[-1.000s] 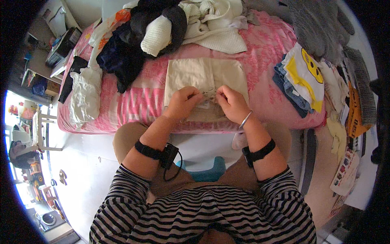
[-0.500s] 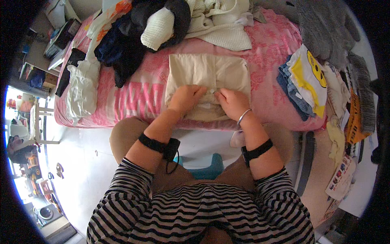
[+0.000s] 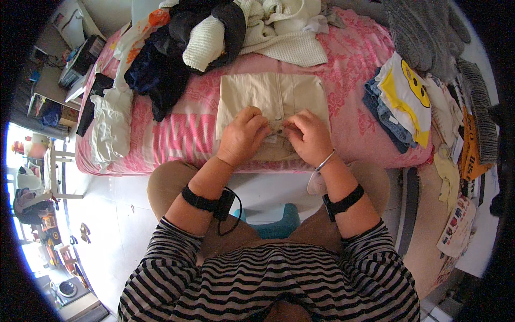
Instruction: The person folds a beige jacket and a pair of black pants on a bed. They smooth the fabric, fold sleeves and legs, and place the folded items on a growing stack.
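A beige pair of trousers [image 3: 249, 96] lies flat and folded on the pink bed cover, its centre seam pointing away from me and its waistband at the near edge. My left hand [image 3: 247, 137] is closed in a pinch at the waistband, left of the front fastening. From the other side my right hand [image 3: 310, 137] pinches the fabric, wearing a silver bangle at the wrist. A small button [image 3: 279, 131] shows in the narrow gap between the two hands. My fingertips partly hide the cloth that they grip.
The pink patterned bed cover [image 3: 354, 102] lies under everything. Dark clothes [image 3: 161, 80] and a cream knit [image 3: 289, 45] are heaped at the back. A white garment [image 3: 111, 129] lies left; folded jeans [image 3: 383, 115] and a yellow-white shirt [image 3: 405, 96] lie right. A teal stool [image 3: 276, 222] shows below.
Both hands have risen slightly from the cloth, their fingers curling in more tightly at the fastening. The trousers stay in place on the bed, while the whole view has shifted a little.
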{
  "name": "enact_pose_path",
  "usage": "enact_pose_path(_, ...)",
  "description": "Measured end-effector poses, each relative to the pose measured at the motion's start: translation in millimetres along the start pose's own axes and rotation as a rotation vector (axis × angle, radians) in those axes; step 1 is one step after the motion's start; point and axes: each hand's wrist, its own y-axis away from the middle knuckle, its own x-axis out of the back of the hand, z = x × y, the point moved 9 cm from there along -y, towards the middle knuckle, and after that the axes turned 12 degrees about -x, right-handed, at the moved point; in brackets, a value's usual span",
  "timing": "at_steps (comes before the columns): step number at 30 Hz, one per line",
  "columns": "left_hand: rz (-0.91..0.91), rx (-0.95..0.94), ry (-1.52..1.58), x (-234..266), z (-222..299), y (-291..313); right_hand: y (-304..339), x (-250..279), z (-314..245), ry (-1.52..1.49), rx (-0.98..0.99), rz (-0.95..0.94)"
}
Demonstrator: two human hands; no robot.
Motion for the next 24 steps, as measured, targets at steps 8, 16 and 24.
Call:
enact_pose_path(8,-0.242,-0.052,-0.161,-30,-5,12,-3,-18,18,0.065,-0.052,-0.133)
enact_pose_path(16,-0.208,-0.034,-0.106,-30,-16,14,8,-12,10,0.134,-0.014,-0.151)
enact_pose_path(24,-0.143,0.017,-0.06,-25,-18,25,36,-1,15,0.13,-0.093,0.031)
